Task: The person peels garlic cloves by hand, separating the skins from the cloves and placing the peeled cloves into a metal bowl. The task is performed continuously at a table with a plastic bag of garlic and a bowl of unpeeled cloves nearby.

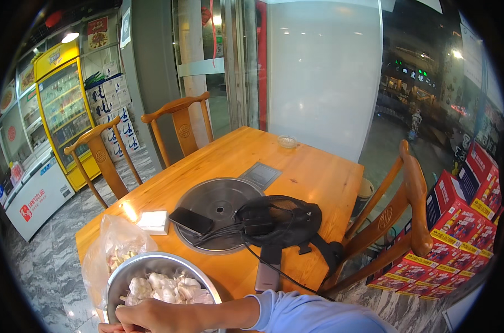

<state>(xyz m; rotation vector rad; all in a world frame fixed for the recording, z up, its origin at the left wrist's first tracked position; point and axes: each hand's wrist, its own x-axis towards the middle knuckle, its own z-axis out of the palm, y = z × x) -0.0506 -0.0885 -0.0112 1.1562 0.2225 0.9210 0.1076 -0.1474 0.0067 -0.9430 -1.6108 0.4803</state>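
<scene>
A steel bowl (114,276) full of whole garlic bulbs (162,288) stands at the table's near left corner. My right hand (146,316) is over the bowl's near rim, its fingers bent and closed. Whatever they pinch is hidden. At the lower edge of the view, a sliver of my left hand (111,328) shows against the right fingertips; its fingers look pressed together, and the rest is cut off. Behind the bowl, to the left, a clear plastic bag (104,244) holds pale garlic pieces (120,258).
The wooden table (313,172) bears a white box (153,222), a black phone (191,220), a black bag (296,219) with cables, a power bank (269,266) and a glass ashtray (287,142). Wooden chairs (182,125) surround it. Red cartons (446,238) are stacked at right.
</scene>
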